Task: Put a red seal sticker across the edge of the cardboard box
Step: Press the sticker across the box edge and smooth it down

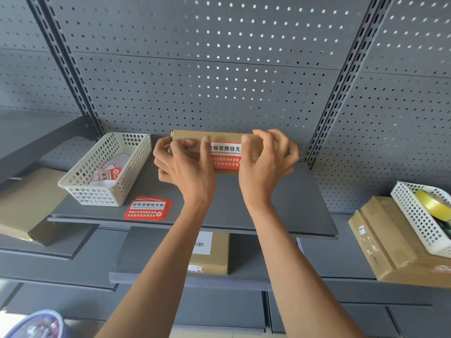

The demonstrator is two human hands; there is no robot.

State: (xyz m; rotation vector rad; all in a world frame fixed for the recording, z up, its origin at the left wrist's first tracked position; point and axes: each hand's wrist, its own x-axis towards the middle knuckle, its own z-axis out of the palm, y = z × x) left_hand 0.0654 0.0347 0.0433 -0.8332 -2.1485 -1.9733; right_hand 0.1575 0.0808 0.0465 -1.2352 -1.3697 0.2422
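Cardboard box bears one red seal sticker, pressed by two hands' curled fingers.

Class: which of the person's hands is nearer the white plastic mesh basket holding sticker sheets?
Left. The left hand is beside the white plastic mesh basket; the right hand is further right.

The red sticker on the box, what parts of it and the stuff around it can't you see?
Head view, the only one:
- Red seal sticker: both ends hidden by the left hand and right hand.
- Cardboard box: lower front and ends covered by the hands.
- White basket: its stickers half hidden by the mesh wall.
- Yellow tape roll: cut off by the right edge.
- Lower box's label: print too small.
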